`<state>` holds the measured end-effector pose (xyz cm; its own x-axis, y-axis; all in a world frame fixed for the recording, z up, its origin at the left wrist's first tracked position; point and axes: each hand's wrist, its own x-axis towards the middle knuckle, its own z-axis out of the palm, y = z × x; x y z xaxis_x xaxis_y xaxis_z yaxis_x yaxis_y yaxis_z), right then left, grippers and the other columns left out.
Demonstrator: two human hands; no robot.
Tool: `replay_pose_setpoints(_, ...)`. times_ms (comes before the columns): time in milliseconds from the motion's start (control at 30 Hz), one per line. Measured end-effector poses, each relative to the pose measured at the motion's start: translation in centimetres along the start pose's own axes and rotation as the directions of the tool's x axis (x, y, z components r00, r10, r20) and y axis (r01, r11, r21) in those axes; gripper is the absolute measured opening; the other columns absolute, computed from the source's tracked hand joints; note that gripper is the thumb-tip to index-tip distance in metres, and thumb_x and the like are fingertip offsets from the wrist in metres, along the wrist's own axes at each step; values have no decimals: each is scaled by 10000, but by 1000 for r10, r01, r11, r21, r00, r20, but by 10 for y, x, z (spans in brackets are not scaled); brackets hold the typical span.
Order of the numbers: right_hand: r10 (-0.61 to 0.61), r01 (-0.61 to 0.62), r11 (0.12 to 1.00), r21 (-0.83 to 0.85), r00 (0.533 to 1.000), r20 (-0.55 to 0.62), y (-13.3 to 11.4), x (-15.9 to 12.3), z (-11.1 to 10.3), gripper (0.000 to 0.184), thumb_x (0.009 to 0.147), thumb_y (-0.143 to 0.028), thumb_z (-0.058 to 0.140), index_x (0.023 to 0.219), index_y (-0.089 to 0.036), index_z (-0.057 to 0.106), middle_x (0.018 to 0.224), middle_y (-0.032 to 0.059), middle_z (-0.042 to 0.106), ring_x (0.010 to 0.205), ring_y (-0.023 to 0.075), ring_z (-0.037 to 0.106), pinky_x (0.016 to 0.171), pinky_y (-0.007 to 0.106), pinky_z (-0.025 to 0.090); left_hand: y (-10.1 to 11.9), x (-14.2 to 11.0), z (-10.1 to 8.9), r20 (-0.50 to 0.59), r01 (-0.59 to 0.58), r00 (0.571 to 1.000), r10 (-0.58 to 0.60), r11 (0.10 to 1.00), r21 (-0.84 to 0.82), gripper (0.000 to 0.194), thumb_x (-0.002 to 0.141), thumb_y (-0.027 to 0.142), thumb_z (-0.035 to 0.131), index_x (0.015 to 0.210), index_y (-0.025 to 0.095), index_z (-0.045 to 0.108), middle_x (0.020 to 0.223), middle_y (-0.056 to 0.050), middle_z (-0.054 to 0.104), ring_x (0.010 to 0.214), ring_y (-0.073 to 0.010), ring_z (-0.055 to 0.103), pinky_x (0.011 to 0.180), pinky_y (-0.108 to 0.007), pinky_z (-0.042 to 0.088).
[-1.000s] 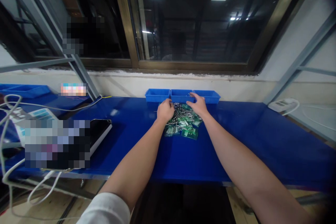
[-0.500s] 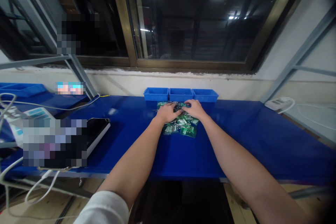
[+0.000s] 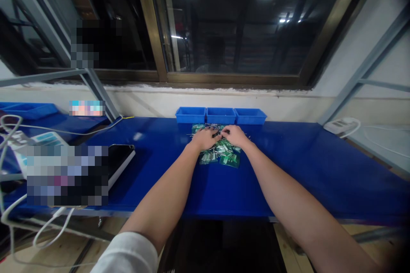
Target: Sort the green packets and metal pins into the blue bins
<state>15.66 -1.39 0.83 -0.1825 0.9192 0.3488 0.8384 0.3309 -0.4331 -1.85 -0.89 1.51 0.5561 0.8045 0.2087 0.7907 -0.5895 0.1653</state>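
Note:
A pile of small green-tinted packets and thin metal pieces [image 3: 221,150] lies on the blue table [image 3: 218,192]; the exact kind of the pieces is too small to tell. My left hand [image 3: 205,138] rests on the left side of the pile, palm down, with fingers stretched out over it. On the right side, my right hand [image 3: 236,136] has its fingers bent and drawn together at the pile. What sits between those fingertips, if anything, is hidden. One flat green packet [image 3: 230,159] lies at the pile's near edge.
Behind the pile, three blue bins [image 3: 221,115] stand in a row against the wall. A dark device with a pale side [image 3: 123,160] lies at left, with white cables [image 3: 65,222] beside it. A white power strip [image 3: 341,125] is at the right edge.
My right hand has come down slightly toward me, and its fingers are lower on the pile. My left hand stays in nearly the same spot.

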Motion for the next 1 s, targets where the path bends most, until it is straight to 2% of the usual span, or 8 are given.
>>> replay_pose_setpoints(200,21,-21,1000,-10,1000,-16,1,0,2,122,831,-274,536,804,-206,633,843,46,678,833,189,582,732,279,395,0,0,0,-35,-1,999,0,1000,-25,492,882,529,358,1237,265,573,1259,-64,585,1155,-266,532,983,-384,378)
replay_pose_setpoints(433,-41,44,999,26,995,-93,-5,-2,-1,87,834,-244,518,810,-213,596,806,32,644,833,201,547,741,304,385,-4,2,4,-103,-55,993,50,997,-50,400,871,481,426,1110,241,640,1056,-70,679,960,-251,621,849,-365,460)
replay_pose_setpoints(533,-67,87,989,117,984,-168,-6,-2,-2,106,845,-224,479,836,-199,581,797,39,639,796,189,561,727,297,399,-2,2,2,-172,-85,982,73,994,-66,390,855,456,478,1119,207,622,1078,-87,663,980,-249,608,853,-356,460)
replay_pose_setpoints(667,-64,129,954,272,970,-235,-6,0,0,125,842,-267,475,842,-193,576,751,26,636,735,172,581,690,285,419,0,3,-1,-316,-164,941,120,980,-116,354,856,363,516,1155,188,589,1101,-89,647,1015,-224,590,874,-325,452)
replay_pose_setpoints(833,-16,111,856,505,982,-190,-9,1,2,131,785,-315,546,784,-187,576,718,17,631,689,165,601,648,281,443,1,5,-1,-388,-231,908,156,961,-155,255,852,294,541,1052,164,632,1000,-87,670,935,-211,608,839,-317,462)
replay_pose_setpoints(1000,35,89,796,598,981,-192,-12,0,-1,170,746,-343,605,785,-186,552,628,-9,606,614,157,596,598,270,436,2,5,-3,-414,-236,901,126,945,-226,209,856,302,547,996,194,659,959,-58,683,897,-195,618,819,-303,466)
